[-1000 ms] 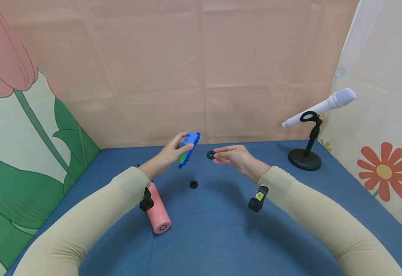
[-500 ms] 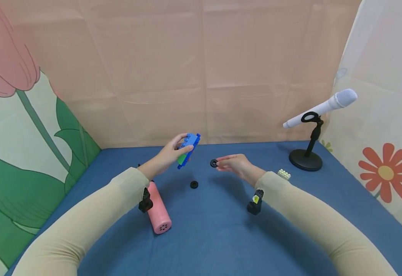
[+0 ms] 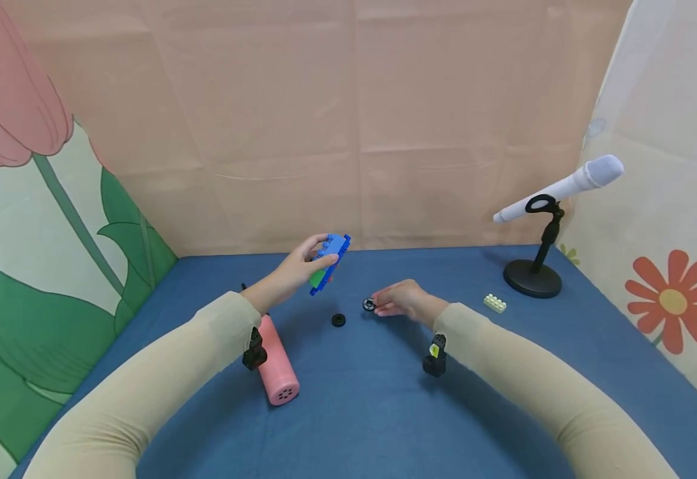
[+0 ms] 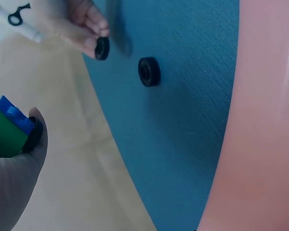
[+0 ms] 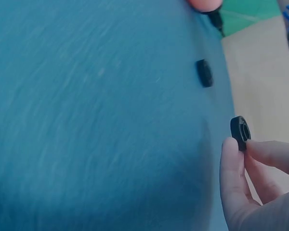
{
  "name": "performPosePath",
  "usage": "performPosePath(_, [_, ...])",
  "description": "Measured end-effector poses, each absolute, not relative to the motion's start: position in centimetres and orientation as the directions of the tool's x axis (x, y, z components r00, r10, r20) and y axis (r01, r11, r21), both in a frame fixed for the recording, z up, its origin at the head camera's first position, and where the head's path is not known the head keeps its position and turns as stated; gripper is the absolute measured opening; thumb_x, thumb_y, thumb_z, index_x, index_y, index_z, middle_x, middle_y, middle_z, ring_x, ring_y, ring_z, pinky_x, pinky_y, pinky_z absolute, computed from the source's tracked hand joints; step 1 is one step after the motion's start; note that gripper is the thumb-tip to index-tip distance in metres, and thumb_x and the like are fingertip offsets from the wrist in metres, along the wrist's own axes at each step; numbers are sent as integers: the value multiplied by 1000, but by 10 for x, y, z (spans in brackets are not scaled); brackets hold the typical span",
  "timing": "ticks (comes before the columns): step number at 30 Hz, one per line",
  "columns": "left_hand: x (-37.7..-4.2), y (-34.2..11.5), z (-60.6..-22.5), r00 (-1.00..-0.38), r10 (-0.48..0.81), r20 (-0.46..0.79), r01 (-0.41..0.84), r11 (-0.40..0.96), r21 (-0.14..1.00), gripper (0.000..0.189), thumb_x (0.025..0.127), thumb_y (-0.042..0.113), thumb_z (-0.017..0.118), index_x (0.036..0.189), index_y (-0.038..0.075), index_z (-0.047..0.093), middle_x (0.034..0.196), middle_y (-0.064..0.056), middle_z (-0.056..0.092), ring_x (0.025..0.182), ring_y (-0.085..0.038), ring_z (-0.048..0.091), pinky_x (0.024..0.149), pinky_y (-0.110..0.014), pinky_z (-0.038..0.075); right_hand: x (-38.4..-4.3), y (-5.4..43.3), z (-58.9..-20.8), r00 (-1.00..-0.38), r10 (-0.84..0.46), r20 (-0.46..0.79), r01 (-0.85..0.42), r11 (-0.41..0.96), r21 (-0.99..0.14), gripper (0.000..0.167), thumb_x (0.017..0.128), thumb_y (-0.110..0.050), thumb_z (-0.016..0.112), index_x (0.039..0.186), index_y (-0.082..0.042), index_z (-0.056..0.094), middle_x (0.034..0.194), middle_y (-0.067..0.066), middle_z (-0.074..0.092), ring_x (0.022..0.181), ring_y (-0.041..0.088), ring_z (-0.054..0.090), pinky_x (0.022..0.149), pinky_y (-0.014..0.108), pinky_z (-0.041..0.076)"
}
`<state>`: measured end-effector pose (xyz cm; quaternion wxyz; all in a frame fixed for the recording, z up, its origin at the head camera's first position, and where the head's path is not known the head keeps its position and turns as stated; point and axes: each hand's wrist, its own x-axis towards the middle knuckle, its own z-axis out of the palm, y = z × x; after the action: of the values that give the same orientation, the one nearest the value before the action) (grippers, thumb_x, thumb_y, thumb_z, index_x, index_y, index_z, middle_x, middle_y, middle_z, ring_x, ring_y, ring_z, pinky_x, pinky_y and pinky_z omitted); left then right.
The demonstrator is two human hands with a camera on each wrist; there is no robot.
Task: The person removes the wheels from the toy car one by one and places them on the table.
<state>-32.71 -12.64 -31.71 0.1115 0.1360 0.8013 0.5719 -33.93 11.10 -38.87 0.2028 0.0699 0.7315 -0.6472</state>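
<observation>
My left hand [image 3: 293, 271] grips a blue and green toy-brick piece [image 3: 334, 246] above the table. In the left wrist view, a black wheel [image 4: 34, 134] shows beside that piece at the fingertips. My right hand [image 3: 407, 299] pinches a small black toy wheel [image 3: 368, 304] by its edge between thumb and fingers, low over the cloth. Another black toy wheel [image 3: 338, 320] lies flat on the table between the two hands. It shows in the right wrist view too, as a dark wheel [image 5: 204, 73] beyond the pinched one.
A pink cylinder [image 3: 278, 366] with holes in its end lies under the left forearm. A pale yellow toy brick [image 3: 495, 303] rests right of the right hand. Behind it stands a white microphone [image 3: 564, 189] on a black stand [image 3: 532, 278]. Blue cloth [image 3: 360, 412] covers the table.
My right hand has moved down toward the table with its wheel, uncovering the pale yellow brick. The left hand stays nearly in place with the toy-brick piece.
</observation>
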Motion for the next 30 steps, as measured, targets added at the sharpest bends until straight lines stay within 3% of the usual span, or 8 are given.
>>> performPosePath(9, [-326, -125, -317, -936, 350, -16, 99, 307, 947, 63, 98, 33, 57, 152, 25, 26, 133, -17, 51, 105, -35, 64, 88, -41, 52, -342, 108, -398, -920, -129, -370, 334, 237, -912, 24, 87, 8, 63, 111, 12, 66, 114, 25, 67, 66, 18, 70, 70, 33, 59])
performPosePath(20, [-324, -125, -317, -931, 366, -11, 109, 304, 946, 63, 98, 33, 56, 153, 24, 25, 134, -22, 51, 98, -27, 67, 90, -44, 52, -339, 105, -398, -937, -170, -305, 211, 419, -883, 16, 86, 4, 66, 100, 7, 72, 103, 19, 72, 69, 17, 70, 69, 31, 58])
performPosePath(30, [-326, -124, -322, -931, 364, -14, 105, 306, 946, 60, 99, 32, 56, 151, 25, 27, 131, -17, 53, 107, -37, 63, 90, -43, 52, -344, 106, -399, -918, -237, -317, 184, 454, -872, 15, 85, 4, 68, 98, 8, 73, 93, 18, 74, 66, 15, 67, 68, 29, 58])
